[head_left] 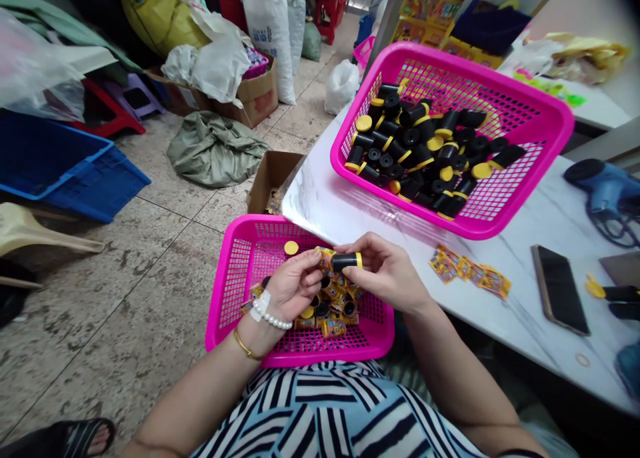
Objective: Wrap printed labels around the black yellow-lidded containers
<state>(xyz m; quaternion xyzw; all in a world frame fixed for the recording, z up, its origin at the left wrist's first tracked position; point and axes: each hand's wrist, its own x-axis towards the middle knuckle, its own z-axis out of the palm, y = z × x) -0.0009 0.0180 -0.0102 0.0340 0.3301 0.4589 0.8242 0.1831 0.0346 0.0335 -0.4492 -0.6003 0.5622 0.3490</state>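
Above the lower pink basket (pixel 220 305), my right hand (pixel 393 271) grips a small black canister (pixel 345 261) with a yellow end, lying sideways between thumb and fingers. My left hand (pixel 295 281) pinches a yellow printed label sleeve (pixel 326 259) at the canister's black end; whether the sleeve is over the end or only against it, I cannot tell. Beneath both hands, the basket holds several canisters in printed sleeves, such as one labelled canister (pixel 333 328), and a loose yellow cap (pixel 291 247). My left wrist and forearm hide part of the contents.
On the marble-patterned table (pixel 320 198) stands a larger pink basket (pixel 543 121) full of black and yellow canisters. Printed sleeves (pixel 470 273), a phone (pixel 560 290) and a blue heat gun or hair dryer (pixel 605 185) lie rightward. A blue crate (pixel 95 178) sits on the floor left.
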